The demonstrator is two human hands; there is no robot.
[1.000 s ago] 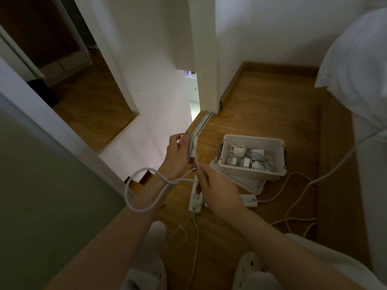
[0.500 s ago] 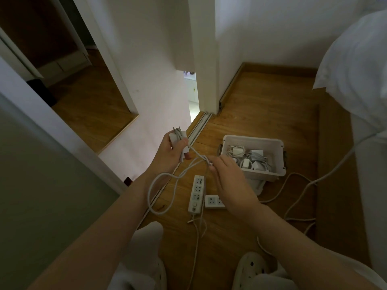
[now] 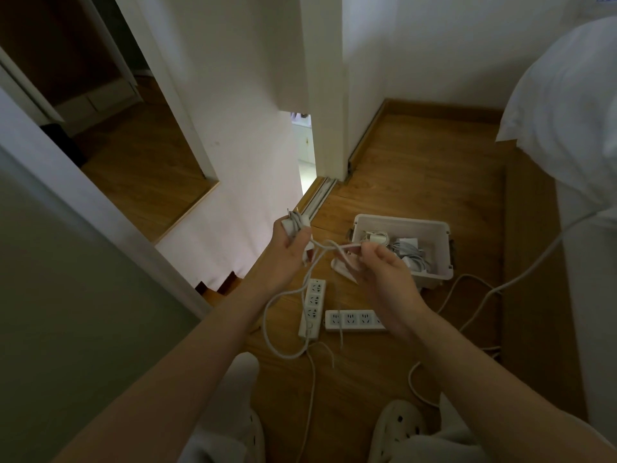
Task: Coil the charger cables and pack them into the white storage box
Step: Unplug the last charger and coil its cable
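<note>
My left hand (image 3: 288, 250) grips a white charger plug (image 3: 293, 223) with turns of its cable wound around it. The charger cable (image 3: 277, 315) runs from that hand across to my right hand (image 3: 384, 275), which pinches it between thumb and fingers, and a long loop hangs down to the floor. The white storage box (image 3: 437, 262) stands open on the wooden floor just beyond my right hand, with several coiled white chargers (image 3: 405, 247) inside. Its lid (image 3: 344, 270) lies under the box's near left corner.
Two white power strips (image 3: 312, 307) (image 3: 354, 320) lie on the floor below my hands, with loose white cables (image 3: 467, 295) trailing right toward a bed with white bedding (image 3: 567, 105). A wall corner and sliding door track (image 3: 317, 198) stand ahead. My feet in white shoes (image 3: 397, 429) are at the bottom.
My hands have risen and drawn apart, the right one pulling the cable toward the box. The hanging loop has lengthened, and the second power strip is now fully uncovered.
</note>
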